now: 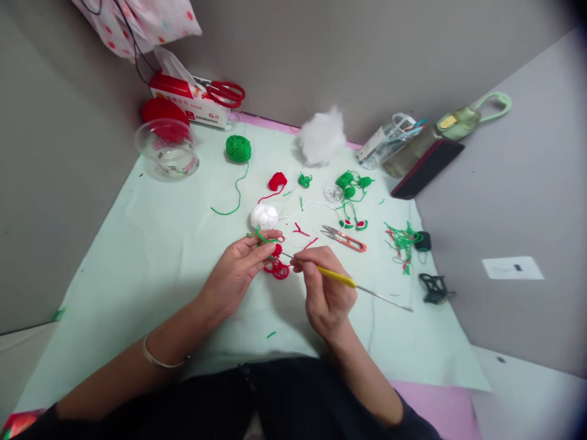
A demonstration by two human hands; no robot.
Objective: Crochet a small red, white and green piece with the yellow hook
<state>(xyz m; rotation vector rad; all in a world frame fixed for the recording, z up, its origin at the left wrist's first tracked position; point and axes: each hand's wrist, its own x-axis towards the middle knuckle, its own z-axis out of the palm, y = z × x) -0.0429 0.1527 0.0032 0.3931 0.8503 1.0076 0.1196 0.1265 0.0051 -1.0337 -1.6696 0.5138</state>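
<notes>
Between the thumb and fingers of my left hand (238, 267) is a small red and green crochet piece (276, 249), partly hidden by the fingers. Loops of red yarn (279, 270) hang just below it. My right hand (328, 290) grips a crochet hook (337, 277) by its yellow handle, with the metal tip pointing left at the piece. The tip meets the piece or lies right against it; I cannot tell which. Behind my left fingertips sits a ball of white yarn (265, 216). Orange-handled thread snips (345, 238) lie beyond my right hand.
Around the table stand a green yarn ball (238, 148), white stuffing (322, 137), a clear plastic tub (172, 159), a tissue box (197, 105) with red scissors (225, 93), a bottle (419, 143) and a phone (427, 170). Green yarn pieces (351, 183) and scraps (403, 241) lie on the right.
</notes>
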